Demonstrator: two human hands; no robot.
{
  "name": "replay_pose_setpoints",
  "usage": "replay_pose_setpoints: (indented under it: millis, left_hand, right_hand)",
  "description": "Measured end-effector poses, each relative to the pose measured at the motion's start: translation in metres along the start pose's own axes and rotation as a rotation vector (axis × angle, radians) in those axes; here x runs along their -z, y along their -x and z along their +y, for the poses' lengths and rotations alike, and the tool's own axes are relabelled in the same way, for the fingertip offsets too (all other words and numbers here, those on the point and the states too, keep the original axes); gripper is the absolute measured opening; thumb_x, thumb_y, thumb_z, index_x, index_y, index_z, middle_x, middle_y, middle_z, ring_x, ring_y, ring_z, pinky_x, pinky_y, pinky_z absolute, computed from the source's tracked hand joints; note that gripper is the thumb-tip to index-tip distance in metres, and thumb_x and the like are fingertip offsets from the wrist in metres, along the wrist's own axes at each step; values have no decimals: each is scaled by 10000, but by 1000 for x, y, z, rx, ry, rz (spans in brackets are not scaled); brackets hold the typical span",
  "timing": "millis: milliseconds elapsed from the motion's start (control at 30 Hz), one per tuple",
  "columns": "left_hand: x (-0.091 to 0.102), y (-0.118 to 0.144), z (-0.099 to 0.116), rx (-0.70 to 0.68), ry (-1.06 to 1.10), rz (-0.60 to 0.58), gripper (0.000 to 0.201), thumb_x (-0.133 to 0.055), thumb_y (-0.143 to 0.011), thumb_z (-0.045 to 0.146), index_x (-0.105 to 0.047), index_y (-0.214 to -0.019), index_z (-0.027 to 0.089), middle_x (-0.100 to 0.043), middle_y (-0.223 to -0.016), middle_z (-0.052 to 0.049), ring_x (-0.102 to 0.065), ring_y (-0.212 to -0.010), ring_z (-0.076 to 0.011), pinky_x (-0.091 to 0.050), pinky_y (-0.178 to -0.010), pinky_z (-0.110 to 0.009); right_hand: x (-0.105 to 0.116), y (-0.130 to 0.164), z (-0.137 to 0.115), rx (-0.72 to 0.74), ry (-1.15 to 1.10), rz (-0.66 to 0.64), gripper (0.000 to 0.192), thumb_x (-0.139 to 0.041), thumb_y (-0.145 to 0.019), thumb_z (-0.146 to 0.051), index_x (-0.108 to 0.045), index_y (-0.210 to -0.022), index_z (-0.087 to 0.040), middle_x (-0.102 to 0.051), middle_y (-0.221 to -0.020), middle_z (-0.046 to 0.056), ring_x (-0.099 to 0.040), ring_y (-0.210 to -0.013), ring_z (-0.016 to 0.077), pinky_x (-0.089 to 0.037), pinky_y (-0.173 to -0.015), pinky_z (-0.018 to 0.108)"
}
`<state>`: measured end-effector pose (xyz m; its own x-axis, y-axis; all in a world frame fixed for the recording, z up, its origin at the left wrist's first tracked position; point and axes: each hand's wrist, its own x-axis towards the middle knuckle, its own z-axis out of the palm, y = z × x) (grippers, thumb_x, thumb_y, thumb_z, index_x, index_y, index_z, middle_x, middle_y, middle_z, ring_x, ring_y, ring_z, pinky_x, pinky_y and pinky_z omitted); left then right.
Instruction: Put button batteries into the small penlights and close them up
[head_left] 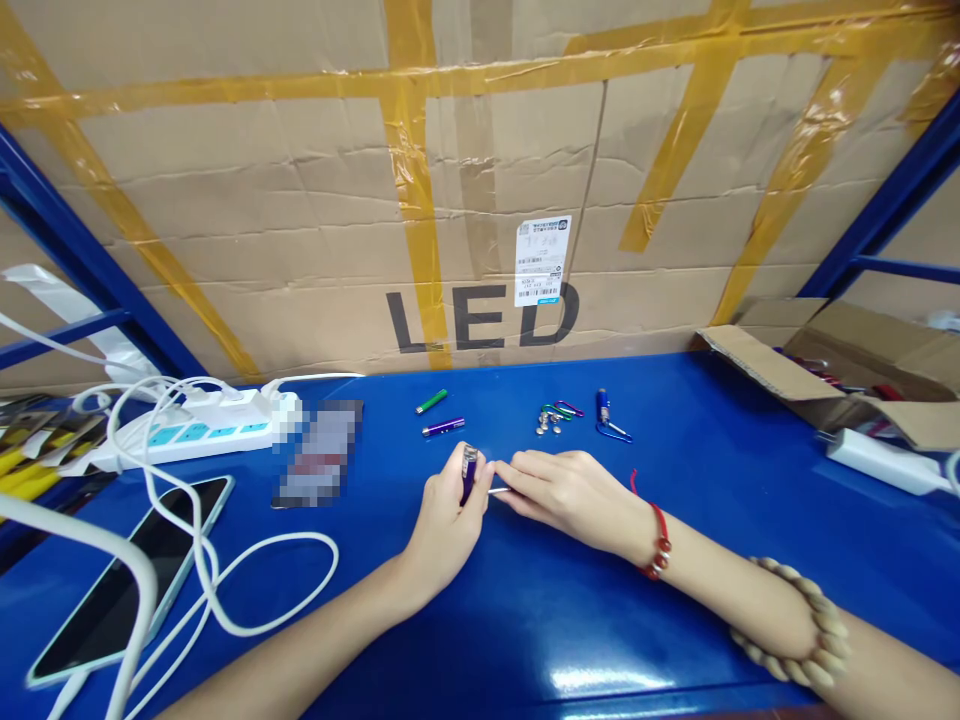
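Near the middle of the blue table, my left hand (444, 520) is closed around a small purple flashlight (469, 474) with a silver end pointing up. My right hand (559, 492) pinches a thin metal rod (499, 491), and its tip reaches the left fingers; what kind of tool it is stays hidden. Beyond the left hand lie a green mini flashlight (431, 401) and another purple mini flashlight (443, 427). Behind my right hand are several button cells (548, 424) beside small coloured carabiners (564, 409). A blue keychain flashlight (603, 405) with a blue carabiner (615, 432) rests farther right.
At the left, a white power strip (217, 432) and looping white cables (202, 560) lie by a phone (135, 585) and a blurred-out flat object (319, 455). An open cardboard box (780, 370) with small items and a white adapter (885, 463) are at right. A large carton (480, 200) stands behind.
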<state>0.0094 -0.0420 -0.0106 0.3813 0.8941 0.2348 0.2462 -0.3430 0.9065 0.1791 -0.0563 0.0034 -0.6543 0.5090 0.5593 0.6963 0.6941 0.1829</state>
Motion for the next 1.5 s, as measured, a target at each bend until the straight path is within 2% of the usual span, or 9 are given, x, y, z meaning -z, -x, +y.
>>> replay_pose_setpoints:
  millis: [267,467,700,900,1100,1300,1500]
  left_hand:
    - [0,1,1,36,105,-49,292,-394,-897,394,-278,-739,177,-273,-614,50,-265,-498,-55,-261,-460,-195]
    - [-2,0,1,24,174,-95,314,-407,-895,400,-265,-731,173,-283,-632,51,-277,-512,-48,-277,-476,-191]
    - [-1,0,3,-34,84,-70,295,-422,-889,376,-288,-733,166,-314,-643,42,-297,-553,-61,-288,-525,-205]
    - [2,2,9,-23,145,-169,323,-270,-930,441,-306,-762,167,-329,-562,50,-277,-491,-71,-254,-487,-224]
    - [1,2,6,-21,142,-191,304,-263,-945,418,-357,-821,157,-367,-548,48,-317,-487,-74,-267,-497,-219]
    - [1,2,4,-84,97,-238,308,-265,-947,380,-405,-812,141,-386,-525,43,-323,-474,-74,-267,-501,-222]
    - [0,4,6,-65,73,-272,333,-253,-941,395,-427,-834,133,-393,-525,34,-331,-474,-84,-270,-504,-232]
  right_hand:
    - [2,-2,-3,-31,-49,9,300,-345,-953,-269,-586,-875,-109,-488,-684,19,-434,-590,98,-281,-479,242]
    - [1,-2,-2,-91,-198,33,254,-406,-922,-209,-563,-750,-108,-448,-649,6,-389,-568,84,-310,-517,219]
    - [1,-2,4,-103,-227,53,233,-420,-919,-220,-597,-836,-91,-489,-677,25,-442,-610,101,-344,-537,223]
    - [-2,0,11,-166,-138,209,195,-458,-901,-200,-611,-934,-82,-547,-721,39,-501,-641,102,-395,-582,210]
    - [1,0,8,-152,-107,316,195,-508,-875,-174,-588,-1007,-55,-564,-759,46,-521,-690,103,-420,-615,208]
    - [2,-1,7,-132,-116,314,217,-500,-884,-183,-586,-1027,-45,-567,-768,50,-520,-702,101,-419,-630,209]
    - [1,-2,5,-121,-144,307,216,-493,-888,-184,-596,-1017,-45,-550,-732,39,-492,-657,91,-399,-590,202]
